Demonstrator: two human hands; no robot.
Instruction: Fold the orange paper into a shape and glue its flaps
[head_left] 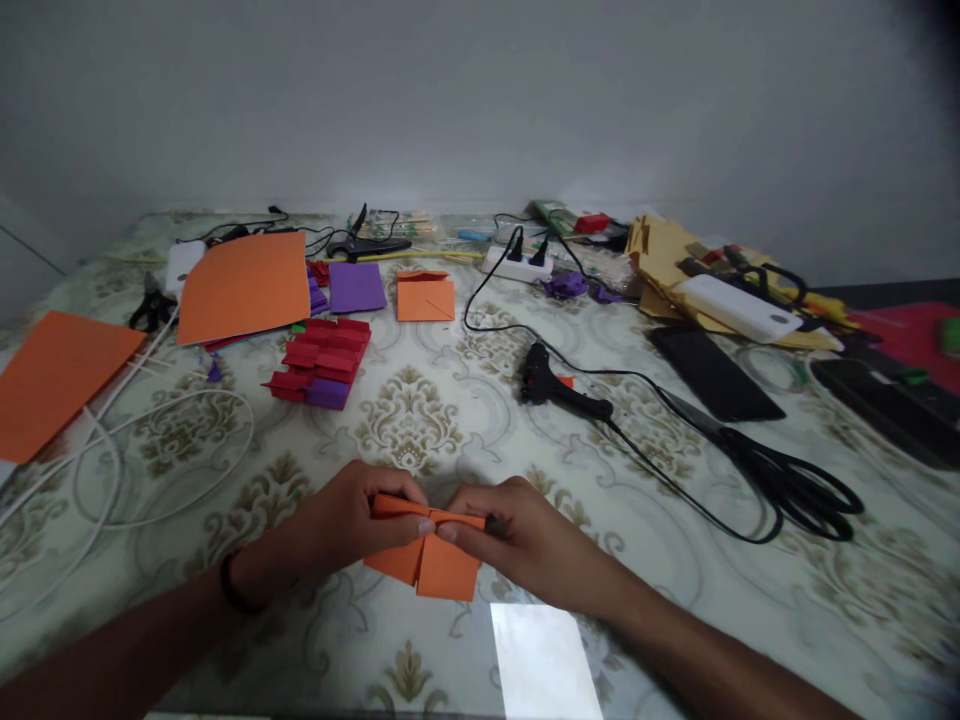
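Both of my hands pinch a folded piece of orange paper just above the table, near its front edge. My left hand grips the left end of the folded upper strip. On the right end, my right hand does the same, thumb in front and fingers behind. The thumbs nearly meet at the middle. Two orange flaps hang below the fold with a slit between them. Below my right hand lies a white rectangle, paper or a patch of light, I cannot tell which.
Red and purple folded pieces, a purple square and orange sheets lie beyond my hands. A black glue gun, scissors, a phone and a power strip are to the right. White cable loops at left.
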